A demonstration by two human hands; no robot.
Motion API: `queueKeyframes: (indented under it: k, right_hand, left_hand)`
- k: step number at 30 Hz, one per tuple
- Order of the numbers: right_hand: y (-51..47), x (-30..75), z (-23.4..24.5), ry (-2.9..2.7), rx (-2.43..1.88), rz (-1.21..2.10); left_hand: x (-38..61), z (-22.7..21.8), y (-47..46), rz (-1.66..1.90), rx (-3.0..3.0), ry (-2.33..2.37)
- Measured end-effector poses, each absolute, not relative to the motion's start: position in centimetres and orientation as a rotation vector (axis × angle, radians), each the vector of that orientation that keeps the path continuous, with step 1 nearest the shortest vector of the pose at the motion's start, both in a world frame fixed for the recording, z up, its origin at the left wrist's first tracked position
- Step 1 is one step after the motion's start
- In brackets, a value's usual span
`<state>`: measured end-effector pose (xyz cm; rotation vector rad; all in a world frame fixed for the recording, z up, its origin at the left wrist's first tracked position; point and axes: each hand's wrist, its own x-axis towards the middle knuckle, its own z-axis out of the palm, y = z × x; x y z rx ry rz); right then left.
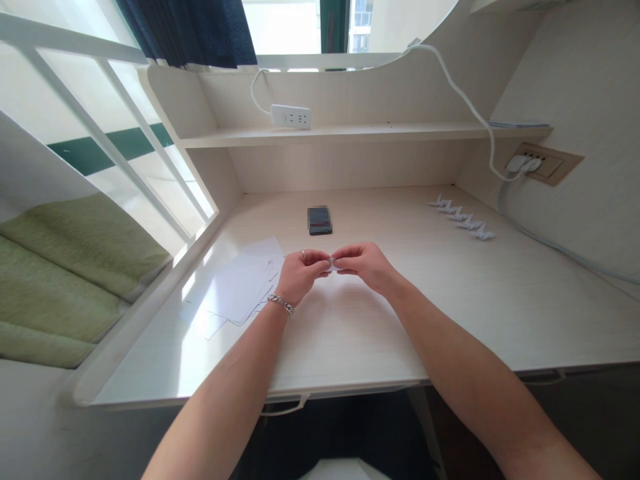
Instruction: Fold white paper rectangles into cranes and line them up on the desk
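Between my two hands, just above the middle of the desk, is a small folded piece of white paper (332, 265). My left hand (302, 272), with a ring and a chain bracelet, pinches its left side between thumb and fingers. From the other side my right hand (364, 264) pinches the paper in the same way. Fingers cover most of it, so its exact shape is hidden. To the right, several folded white paper cranes (465, 218) stand in a slanting row. A stack of white paper sheets (245, 280) lies left of my left hand.
Beyond my hands a dark, blurred flat object (319, 220) lies on the desk (380, 333). A white power strip (291, 117) rests on the shelf (350, 133). At the right, a cable (465, 100) runs to a wall socket (545, 163). White rails (105, 107) border the left side.
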<state>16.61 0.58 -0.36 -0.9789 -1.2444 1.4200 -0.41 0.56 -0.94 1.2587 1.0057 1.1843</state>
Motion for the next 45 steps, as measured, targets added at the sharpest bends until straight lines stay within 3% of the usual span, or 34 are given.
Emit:
queueKeyframes:
  k: [45]
  right_hand:
    - [0.48, 16.47, -0.11, -1.227, -1.016, 1.409]
  left_hand:
    - [-0.41, -0.91, 0.47, 1.202, 1.373, 0.987]
